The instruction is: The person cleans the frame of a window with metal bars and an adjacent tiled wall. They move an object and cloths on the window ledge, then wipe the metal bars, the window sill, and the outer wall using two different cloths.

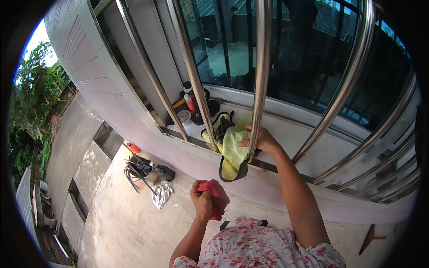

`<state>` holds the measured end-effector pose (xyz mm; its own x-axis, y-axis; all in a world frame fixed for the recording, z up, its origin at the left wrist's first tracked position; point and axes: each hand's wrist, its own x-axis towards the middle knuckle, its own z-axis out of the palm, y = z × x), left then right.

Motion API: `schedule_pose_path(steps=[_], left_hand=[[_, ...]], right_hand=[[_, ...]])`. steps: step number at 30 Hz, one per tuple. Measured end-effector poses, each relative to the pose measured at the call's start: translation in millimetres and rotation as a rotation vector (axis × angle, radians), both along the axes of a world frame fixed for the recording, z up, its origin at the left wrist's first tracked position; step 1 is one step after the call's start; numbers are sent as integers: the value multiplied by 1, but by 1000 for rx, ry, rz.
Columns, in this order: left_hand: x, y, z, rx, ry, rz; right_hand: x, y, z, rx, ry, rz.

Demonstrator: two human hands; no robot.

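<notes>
My left hand (201, 201) is closed round a crumpled red cloth (217, 201), held in front of my body below the window. With my right hand (267, 140) I reach in at the window bars, thumb and fingers pinching a pale yellow-green cloth (236, 144) beside one upright bar (260, 80). Under and around it lies a yellow cloth with dark edging (230, 170), one end drooping over the sill's front edge. A dark crumpled piece (222, 128) rests on this bundle. Part of my right fingers is hidden behind the bar and cloth.
Steel bars stand before the dark window glass (299, 58). On the sill's left are a white tub (184, 117), a red bottle (189, 102) and dark containers. Below, a bucket of tools (163, 172), a white rag (161, 195) and an orange-red object (131, 147) sit on concrete.
</notes>
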<state>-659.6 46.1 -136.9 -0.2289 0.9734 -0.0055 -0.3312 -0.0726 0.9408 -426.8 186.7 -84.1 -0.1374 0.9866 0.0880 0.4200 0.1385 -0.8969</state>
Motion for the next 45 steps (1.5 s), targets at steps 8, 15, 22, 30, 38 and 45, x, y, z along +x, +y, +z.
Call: schedule_pose_path(steps=[8,15,22,30,38,45], left_hand=[[-3,8,-13,-57,-50,-43],[3,29,28,-116,200,-327],[22,68,46,-5,676,-266],[57,107,32,-10,1213,-114],[80,114,48,395,852,-119],[100,155,97,839,816,-88]], right_hand=[[13,20,-36,240,-386,57],[-4,-4,-16,179,104,-370],[-6,-20,-25,563,53,-720],[-7,-37,-29,351,-441,-740],[-18,-55,-28,684,391,-818],[-22,-58,-4,732,579,-818]])
